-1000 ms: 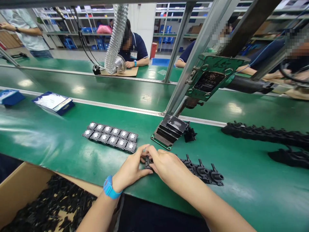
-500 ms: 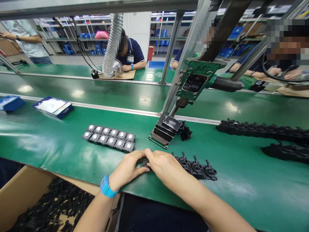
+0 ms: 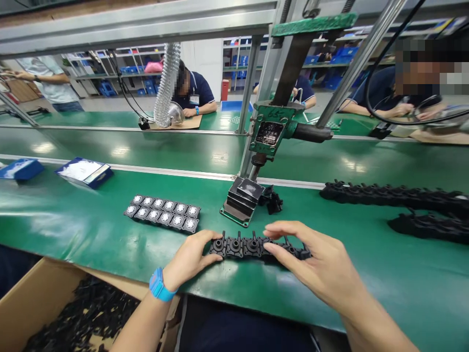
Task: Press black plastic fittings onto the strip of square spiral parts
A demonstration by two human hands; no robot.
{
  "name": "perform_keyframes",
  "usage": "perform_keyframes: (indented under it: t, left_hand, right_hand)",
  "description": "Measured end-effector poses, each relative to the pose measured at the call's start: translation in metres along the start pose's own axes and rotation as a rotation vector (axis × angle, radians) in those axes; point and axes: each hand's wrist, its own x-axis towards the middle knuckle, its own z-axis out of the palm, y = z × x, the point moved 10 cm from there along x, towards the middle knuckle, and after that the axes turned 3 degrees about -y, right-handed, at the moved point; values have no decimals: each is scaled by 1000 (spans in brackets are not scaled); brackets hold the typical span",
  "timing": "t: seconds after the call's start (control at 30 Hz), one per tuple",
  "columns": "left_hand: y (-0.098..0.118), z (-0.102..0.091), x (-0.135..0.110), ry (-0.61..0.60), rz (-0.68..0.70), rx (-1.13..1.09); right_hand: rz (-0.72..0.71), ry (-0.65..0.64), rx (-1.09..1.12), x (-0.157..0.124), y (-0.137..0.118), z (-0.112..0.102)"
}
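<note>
while both hands rest on the green surface, a short row of black plastic parts lies between them, close to the near edge. the left hand curls loosely at the row's left end, thumb and fingertips touching the first part, a blue watch on its wrist. the right hand is spread open over the row's right end, fingers stretched flat and pressing on the last parts, so those are partly hidden; it does not close around anything.

just behind the row stands a small press on a tilted metal post, with a loose black piece beside its base. to the left lies a block of square black caps with silver centres, in two rows. well to the right, long strings of the same black parts stretch across the surface. a cardboard box full of black pieces sits below the near edge at the left. two blue trays lie further left. other people sit at the far benches.
</note>
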Motion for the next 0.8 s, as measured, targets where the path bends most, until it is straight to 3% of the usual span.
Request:
perform_keyframes:
  t: [0.3,0.37,0.43,0.53,0.6,0.7,0.8]
  left_hand:
    - [-12,5,-4,22,-129,-12]
    - [-9,-6,-5,67,-135,-26]
    - [3,-31,1,160,-113,-48]
    - [37,-72,32,285,-22,-100]
    - [61,-84,66,284,36,-122]
    - [80,-84,116,242,52,-118]
    - [81,-75,147,203,16,-82]
  right_hand:
    - [169,138,-128,-38,49,-51]
    - [229,198,-142,-45,61,-65]
    - [280,287,-130,-50,71,-81]
    - [298,462,-75,-44,75,-108]
    - [260,580,-7,-31,71,-126]
    - [152,715,78,-2,62,-154]
    - [-18,778,69,35,46,-185]
